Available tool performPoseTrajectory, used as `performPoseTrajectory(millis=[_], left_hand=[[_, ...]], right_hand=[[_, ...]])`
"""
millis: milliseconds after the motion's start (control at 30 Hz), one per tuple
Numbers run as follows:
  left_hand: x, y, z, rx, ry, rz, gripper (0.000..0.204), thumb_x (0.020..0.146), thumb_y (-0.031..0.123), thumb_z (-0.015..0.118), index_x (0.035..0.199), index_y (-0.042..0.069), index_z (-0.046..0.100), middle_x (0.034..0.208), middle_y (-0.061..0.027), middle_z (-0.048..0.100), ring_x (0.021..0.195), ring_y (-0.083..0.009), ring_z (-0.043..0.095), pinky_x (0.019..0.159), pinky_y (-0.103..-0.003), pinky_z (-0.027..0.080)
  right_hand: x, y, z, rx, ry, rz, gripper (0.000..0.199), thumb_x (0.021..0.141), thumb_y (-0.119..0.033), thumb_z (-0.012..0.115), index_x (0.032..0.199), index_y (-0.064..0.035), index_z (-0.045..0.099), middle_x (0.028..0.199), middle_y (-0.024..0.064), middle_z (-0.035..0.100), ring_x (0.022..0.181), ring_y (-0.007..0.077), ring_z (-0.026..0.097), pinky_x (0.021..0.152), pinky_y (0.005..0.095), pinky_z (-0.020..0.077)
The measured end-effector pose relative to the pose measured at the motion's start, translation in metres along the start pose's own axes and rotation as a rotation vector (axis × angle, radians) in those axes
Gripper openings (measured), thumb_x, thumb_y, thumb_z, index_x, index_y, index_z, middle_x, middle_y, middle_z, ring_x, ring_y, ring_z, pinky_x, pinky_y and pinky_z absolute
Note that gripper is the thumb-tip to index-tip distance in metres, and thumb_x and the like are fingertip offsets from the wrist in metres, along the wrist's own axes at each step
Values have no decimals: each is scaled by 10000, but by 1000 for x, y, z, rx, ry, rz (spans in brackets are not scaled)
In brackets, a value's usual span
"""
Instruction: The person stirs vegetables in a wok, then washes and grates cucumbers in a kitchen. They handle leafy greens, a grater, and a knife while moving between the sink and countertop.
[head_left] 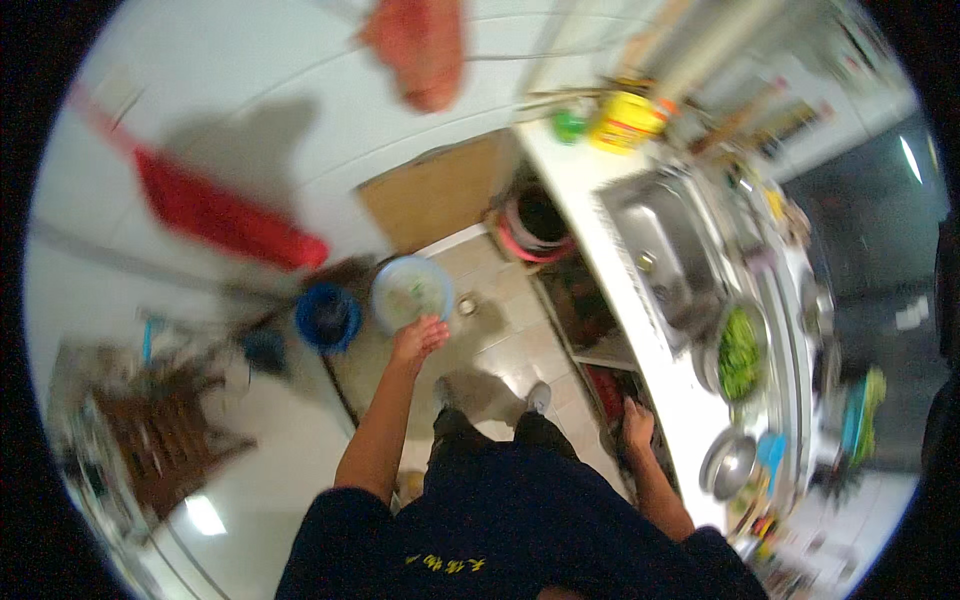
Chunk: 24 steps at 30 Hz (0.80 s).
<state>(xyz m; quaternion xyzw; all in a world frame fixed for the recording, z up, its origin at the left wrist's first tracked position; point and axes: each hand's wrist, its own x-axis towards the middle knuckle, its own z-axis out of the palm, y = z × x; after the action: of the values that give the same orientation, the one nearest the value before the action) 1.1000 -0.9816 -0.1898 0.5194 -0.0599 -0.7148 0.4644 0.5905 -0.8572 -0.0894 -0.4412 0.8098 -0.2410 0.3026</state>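
Left hand (421, 338) near basin (413, 263) (pale), steel sink (662, 238)

Yellow lettering (461, 566) crosses the dark shirt (470, 505); nothing reads clearly (too blurred).

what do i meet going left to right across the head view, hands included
brown slatted object, blue bucket, left hand, red tub, right hand, green leaves
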Motion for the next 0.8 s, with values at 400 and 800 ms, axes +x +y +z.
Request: performPoseTrajectory(millis=[400, 800], left_hand=[[90, 55, 398, 756, -303, 68, 506, 1017, 477, 578, 1089, -6, 712, 910, -132, 754, 770, -193, 728, 681, -312, 558], [337, 90, 671, 1524, -106, 352, 873, 945, 765, 374, 1022, -19, 751, 989, -239, 739, 883, -355, 725, 781, -442, 560]], right_hand=[[249, -97, -86, 1623, -123, 550, 265, 1088, -246, 390, 862, -141, 482, 666, -16, 418, 519, 140, 321, 494, 293, 292], [442, -156, -85, 1514, -6, 623, 441, 1071, -481, 462, 760, -168, 453, 586, -5, 399, 418, 128, 286, 356, 280, 232]])
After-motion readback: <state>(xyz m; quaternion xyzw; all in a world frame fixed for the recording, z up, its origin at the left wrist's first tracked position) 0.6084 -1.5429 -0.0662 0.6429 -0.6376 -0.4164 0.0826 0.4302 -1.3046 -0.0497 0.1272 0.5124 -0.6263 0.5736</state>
